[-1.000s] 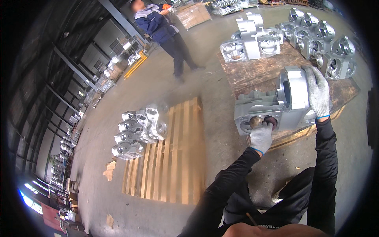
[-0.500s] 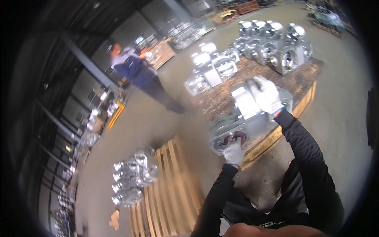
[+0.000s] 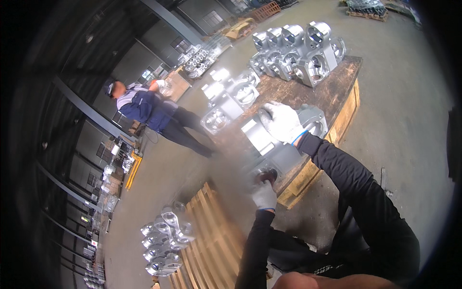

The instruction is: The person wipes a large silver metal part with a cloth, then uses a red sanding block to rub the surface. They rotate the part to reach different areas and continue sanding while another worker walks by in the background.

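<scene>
A silvery metal casting [image 3: 285, 158] with round openings lies at the near edge of a wooden-topped platform. My right hand [image 3: 281, 123], in a white glove, is bent over the casting's upper part and grips it. At its near-left end, my gloved left hand [image 3: 264, 196] pinches a dark reddish-brown round piece [image 3: 271, 174] by the casting's opening. That piece's exact kind is unclear, and blur covers the casting's left end.
Several similar castings [image 3: 308, 58] stand at the platform's far end, others [image 3: 226, 98] on its left. A slatted wooden pallet [image 3: 211, 226] with stacked castings [image 3: 166, 236] lies lower left. A person [image 3: 149, 111] stands beyond, near a box [image 3: 177, 86].
The whole view has shifted, with the platform and castings now further left. Both hands stay at the same casting. The other person stands more upright, one gloved hand raised.
</scene>
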